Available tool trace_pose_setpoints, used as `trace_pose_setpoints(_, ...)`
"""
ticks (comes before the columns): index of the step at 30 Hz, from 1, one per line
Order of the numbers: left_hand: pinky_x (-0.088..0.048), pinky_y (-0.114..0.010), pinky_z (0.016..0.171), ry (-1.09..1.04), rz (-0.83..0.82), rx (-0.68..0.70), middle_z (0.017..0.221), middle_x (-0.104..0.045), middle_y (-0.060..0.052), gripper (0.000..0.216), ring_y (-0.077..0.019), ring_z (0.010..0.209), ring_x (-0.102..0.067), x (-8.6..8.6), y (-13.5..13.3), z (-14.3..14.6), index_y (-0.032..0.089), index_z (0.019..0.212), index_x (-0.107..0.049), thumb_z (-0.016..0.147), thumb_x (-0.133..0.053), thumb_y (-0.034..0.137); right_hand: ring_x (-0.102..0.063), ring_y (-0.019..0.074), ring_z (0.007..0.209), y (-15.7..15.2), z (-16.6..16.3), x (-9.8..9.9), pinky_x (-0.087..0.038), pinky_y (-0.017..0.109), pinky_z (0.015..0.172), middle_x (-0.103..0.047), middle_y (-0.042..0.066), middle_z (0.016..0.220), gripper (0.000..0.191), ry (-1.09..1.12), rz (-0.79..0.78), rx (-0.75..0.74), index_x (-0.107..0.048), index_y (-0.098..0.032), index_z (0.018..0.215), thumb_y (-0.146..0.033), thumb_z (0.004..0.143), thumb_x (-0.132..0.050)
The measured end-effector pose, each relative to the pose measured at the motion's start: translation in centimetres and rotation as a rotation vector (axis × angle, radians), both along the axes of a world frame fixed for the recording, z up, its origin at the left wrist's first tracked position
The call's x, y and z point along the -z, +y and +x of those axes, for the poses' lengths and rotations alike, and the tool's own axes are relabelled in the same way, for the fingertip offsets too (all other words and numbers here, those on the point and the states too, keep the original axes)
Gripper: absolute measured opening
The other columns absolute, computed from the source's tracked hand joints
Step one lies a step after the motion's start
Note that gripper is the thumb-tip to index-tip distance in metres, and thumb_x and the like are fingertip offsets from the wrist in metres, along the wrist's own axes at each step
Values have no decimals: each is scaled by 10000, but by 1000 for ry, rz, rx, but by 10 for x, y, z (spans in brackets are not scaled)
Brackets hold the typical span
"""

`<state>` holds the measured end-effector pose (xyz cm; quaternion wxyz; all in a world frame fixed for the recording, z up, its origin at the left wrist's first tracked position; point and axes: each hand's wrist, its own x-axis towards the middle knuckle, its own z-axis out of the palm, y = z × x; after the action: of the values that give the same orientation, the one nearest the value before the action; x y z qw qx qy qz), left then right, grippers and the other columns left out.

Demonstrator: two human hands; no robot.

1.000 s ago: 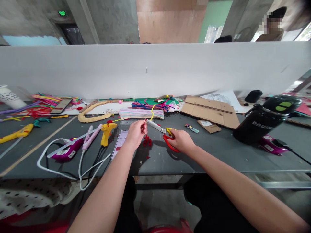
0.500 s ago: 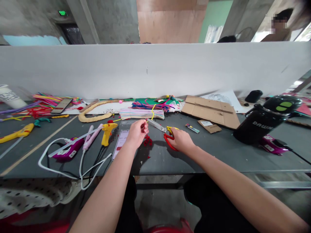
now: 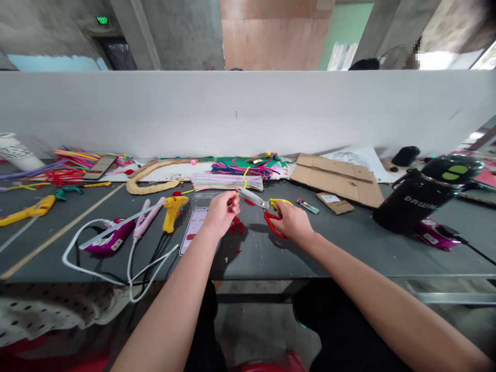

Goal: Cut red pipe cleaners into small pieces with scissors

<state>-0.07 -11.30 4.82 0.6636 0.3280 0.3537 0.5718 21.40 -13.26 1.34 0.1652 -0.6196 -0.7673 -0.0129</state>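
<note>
Two hands work mid-table: the right hand (image 3: 293,223) is closed round scissors (image 3: 253,198) pointing left, the left hand (image 3: 222,213) pinched on a small piece (image 3: 237,191) too hidden to identify. Best keep the scissors' tips clear of that pinch; red scraps (image 3: 236,226) litter the grey tabletop (image 3: 341,253), a pale partition (image 3: 248,103) and concrete wall (image 3: 186,31) on the far side.

Fairly even indoor light covers the matte dark-grey tabletop (image 3: 349,227), with a soft-edged shadow below the bare right hand (image 3: 293,222). The upper right of the frame glares white, its corner darkened; a small rectangular green sign (image 3: 103,20) glows upper left. Wide-angle stretching distorts the frame's sides, where detail smears
</note>
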Motion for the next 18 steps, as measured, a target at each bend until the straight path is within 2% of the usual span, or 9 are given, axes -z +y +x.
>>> trace_pose_setpoints(7,-311,-194,458,-17,1,-8,591,-461,33,146,-41,475,-382,-1,-1,0,142,677,-538,712,-670,194,-631,214,779,2,1,-3,-295,290,589,-713,66,944,422,-18,17,15,-613,-214,1035,-587,892,-475)
trace_pose_setpoints(12,-306,-200,465,-3,33,-13,597,-468,30,173,-43,485,-383,-2,-1,0,140,658,-537,718,-680,214,-606,195,720,7,13,-4,-273,280,570,-696,58,849,396,60,7,73,-614,-208,937,-570,896,-458)
trace_pose_setpoints(18,-328,-202,492,54,91,-34,622,-509,22,174,-44,506,-413,3,1,0,122,667,-587,712,-708,239,-539,158,625,1,17,-6,-279,270,558,-641,22,728,350,145,17,-58,-584,-211,846,-549,863,-497)
